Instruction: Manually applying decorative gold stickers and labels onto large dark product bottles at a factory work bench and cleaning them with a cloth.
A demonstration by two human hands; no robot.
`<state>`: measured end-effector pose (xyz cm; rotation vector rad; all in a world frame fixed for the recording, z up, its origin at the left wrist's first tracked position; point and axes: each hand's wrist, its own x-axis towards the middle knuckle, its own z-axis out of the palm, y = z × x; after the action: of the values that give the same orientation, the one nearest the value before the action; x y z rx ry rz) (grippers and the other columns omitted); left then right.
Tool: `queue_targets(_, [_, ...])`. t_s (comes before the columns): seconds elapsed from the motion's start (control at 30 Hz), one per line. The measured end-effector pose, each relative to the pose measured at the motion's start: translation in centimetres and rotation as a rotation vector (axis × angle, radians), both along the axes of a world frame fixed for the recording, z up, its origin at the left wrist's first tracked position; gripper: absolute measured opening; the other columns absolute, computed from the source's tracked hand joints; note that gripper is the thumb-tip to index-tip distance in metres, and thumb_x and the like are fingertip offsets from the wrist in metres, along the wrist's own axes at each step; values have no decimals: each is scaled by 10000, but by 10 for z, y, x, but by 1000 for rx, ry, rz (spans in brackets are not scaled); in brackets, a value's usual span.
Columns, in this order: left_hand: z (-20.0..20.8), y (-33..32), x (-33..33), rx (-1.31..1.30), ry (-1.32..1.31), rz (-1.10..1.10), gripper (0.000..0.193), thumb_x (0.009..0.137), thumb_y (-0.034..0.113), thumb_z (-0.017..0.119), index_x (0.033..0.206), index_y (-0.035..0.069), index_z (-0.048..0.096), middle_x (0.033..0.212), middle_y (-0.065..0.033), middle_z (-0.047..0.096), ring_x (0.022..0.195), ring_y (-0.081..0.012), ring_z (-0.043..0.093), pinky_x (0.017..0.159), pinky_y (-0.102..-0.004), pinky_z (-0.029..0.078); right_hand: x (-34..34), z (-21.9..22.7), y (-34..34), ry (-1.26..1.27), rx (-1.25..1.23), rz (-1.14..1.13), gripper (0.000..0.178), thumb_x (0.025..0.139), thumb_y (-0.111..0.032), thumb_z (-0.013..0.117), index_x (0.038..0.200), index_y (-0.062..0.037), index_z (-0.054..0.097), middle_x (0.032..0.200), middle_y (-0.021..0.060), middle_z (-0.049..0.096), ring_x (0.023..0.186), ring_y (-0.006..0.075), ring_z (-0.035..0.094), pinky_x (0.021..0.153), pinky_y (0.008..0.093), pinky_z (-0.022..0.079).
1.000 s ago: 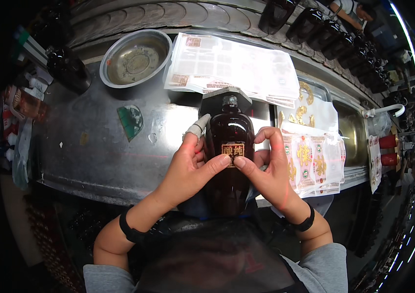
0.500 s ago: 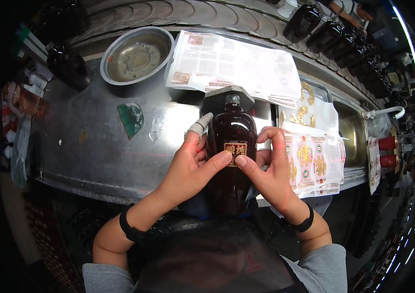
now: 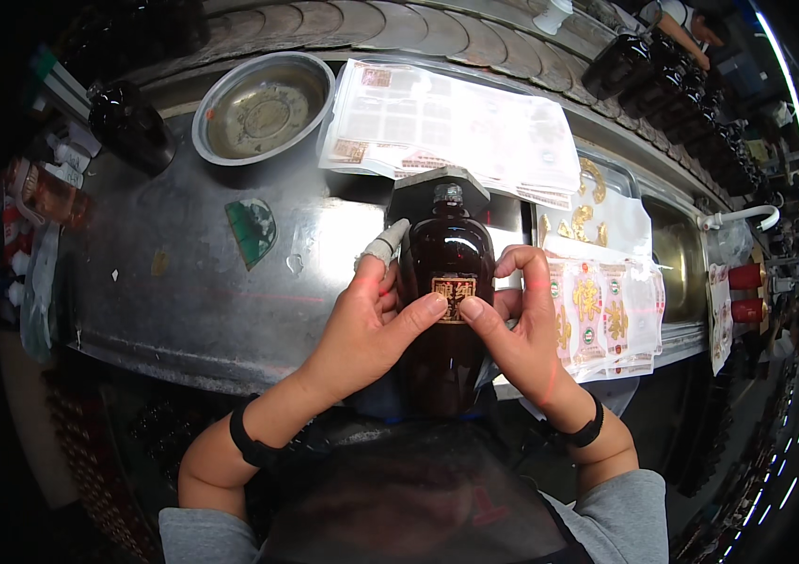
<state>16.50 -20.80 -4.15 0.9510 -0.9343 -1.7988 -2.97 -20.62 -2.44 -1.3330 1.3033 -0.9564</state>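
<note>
A dark brown glass bottle [image 3: 444,367] lies in front of me with its neck pointing away, beneath it a dark angular support [image 3: 476,195]. My left hand [image 3: 362,324] grips the bottle's left side, its thumb pressing the small red-and-gold label [image 3: 454,288] on the body. A whitish wrap covers the index finger of that hand, which points along the bottle's shoulder. From the right, my right hand [image 3: 526,329] holds the glass, its thumb on the label's lower right edge and its index finger bent. Some fingertips are hidden behind the bottle.
A metal basin [image 3: 206,132] and printed transparent sheets [image 3: 456,122] lie at the back of the metal table [image 3: 174,320]. Left of centre is a green scraper-like piece [image 3: 251,233]. Gold-lettered label sheets [image 3: 606,315] lie right. Several dark bottles [image 3: 617,64] stand along a slatted conveyor [image 3: 324,26].
My right thumb has shifted slightly right across the label, showing more of it. On the conveyor, the dark bottles have moved to the right. The held bottle stays in place.
</note>
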Motion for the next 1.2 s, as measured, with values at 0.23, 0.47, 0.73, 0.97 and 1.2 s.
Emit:
queue_targets(0.23, [1,-2,-2,-6,-30,39,816,956,147,682,1546,-24,146,1393,-176,488,1237,-192,548,1034,-321,461,6,-3,-1,58,-35,-31,445,855,-182,781,1076,-10,435,1048,69,403,582,49,496,476,204,390])
queue_targets(0.47, [-1,-2,1,-28,-43,42,818,952,153,691,1541,-35,155,1381,-178,497,1223,-189,559,1024,-317,468,8,-6,-2,104,-45,-37,466,831,-200,801,1069,-14,446,1054,65,398,554,43,408,458,214,346])
queue_targets(0.73, [-4,-4,5,-22,-45,20,838,947,151,697,1555,-3,141,1383,-175,505,1231,-190,554,1032,-322,461,9,-7,-3,67,-38,-26,488,827,-206,808,1072,-9,435,1054,73,400,581,47,497,469,207,388])
queue_targets(0.97, [-5,-4,5,-19,-42,31,833,947,139,693,1553,-9,141,1376,-175,511,1230,-186,554,1026,-321,464,11,-11,-5,58,-57,-22,492,831,-218,810,1071,-16,431,1044,65,405,552,38,469,458,203,366])
queue_targets(1.2, [-7,-6,8,-15,-41,23,841,943,141,697,1552,-16,138,1388,-182,502,1240,-192,550,1034,-325,461,8,-13,-6,15,-55,-5,458,851,-208,791,1070,-36,427,1028,49,415,545,18,450,462,192,343])
